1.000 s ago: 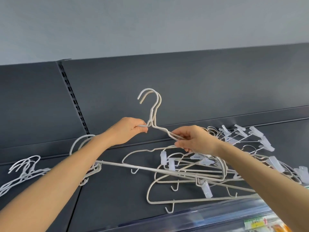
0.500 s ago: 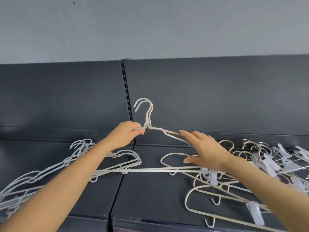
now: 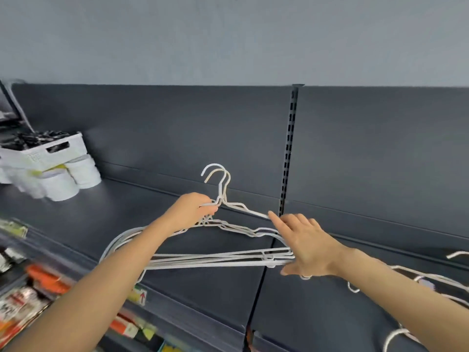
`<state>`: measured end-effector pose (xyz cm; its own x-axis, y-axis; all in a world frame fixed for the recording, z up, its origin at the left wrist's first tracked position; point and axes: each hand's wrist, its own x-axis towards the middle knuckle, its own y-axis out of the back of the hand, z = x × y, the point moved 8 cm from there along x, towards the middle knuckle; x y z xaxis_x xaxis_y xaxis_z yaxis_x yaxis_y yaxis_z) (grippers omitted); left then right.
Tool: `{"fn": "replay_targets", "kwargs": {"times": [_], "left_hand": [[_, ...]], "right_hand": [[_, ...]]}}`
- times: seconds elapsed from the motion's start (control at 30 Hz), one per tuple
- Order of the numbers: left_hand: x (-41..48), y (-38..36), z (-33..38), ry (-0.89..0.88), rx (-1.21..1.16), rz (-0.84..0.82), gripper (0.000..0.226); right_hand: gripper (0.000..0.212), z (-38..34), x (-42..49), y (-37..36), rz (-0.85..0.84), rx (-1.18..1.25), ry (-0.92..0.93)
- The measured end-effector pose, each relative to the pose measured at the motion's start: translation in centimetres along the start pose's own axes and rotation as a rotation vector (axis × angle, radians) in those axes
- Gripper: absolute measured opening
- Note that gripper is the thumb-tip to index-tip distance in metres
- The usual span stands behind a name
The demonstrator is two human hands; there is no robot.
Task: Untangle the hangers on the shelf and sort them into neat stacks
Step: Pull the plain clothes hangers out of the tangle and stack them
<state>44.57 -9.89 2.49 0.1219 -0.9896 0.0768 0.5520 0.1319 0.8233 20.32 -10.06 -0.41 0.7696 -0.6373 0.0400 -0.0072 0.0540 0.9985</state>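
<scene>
Two sets of fingers meet the hangers (image 3: 223, 189): the left fingers (image 3: 204, 201) are curled tight round the necks, just under the pair of hooks that stand upright and side by side, while the right fingers (image 3: 291, 222) are straight and spread, gripping nothing, the forefinger tip touching the right shoulder wire. The right thumb reaches out low, under the right ends of several long bars. The left hand (image 3: 190, 210) is above the middle of the shelf (image 3: 165, 207); the right hand (image 3: 307, 246) is palm down just beside it, near the seam between two shelf boards. Under the raised pair lies a stack (image 3: 203, 261) of like white hangers, shoulders nested and bars fanned slightly; which bars belong to the raised pair I cannot tell. Well to the right, past the right forearm, a loose tangle (image 3: 431, 278) of more hangers lies on the same shelf. Behind stands a dark back panel with a slotted upright (image 3: 288, 153). Far left, a white crate (image 3: 50, 151) of dark things sits on white rolls (image 3: 76, 179). Below the shelf edge, a tag (image 3: 138, 297) with a red arrow and blurred goods show.
</scene>
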Motion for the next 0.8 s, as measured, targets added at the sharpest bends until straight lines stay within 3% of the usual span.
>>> {"fn": "replay_targets", "kwargs": {"times": [0.17, 0.3, 0.5, 0.67, 0.8], "left_hand": [[0.7, 2.5, -5.5, 0.081, 0.04, 0.082, 0.034], [1.2, 2.6, -7.9, 0.086, 0.066, -0.007, 0.019], [1.4, 0.3, -10.2, 0.091, 0.067, -0.143, 0.03], [0.9, -1.5, -11.2, 0.165, -0.041, -0.23, 0.065], [0.9, -1.8, -10.6, 0.161, -0.041, -0.248, 0.075]], "right_hand": [[0.109, -2.4, 5.2, -1.3, -0.046, 0.095, 0.029], [0.108, -2.5, 8.2, -2.2, -0.078, 0.193, 0.024], [0.108, -1.2, 9.6, -4.4, -0.16, 0.317, -0.026], [0.108, -0.4, 9.7, -5.4, -0.182, 0.425, -0.056], [0.109, 0.1, 9.5, -6.5, -0.213, 0.43, -0.065]]}}
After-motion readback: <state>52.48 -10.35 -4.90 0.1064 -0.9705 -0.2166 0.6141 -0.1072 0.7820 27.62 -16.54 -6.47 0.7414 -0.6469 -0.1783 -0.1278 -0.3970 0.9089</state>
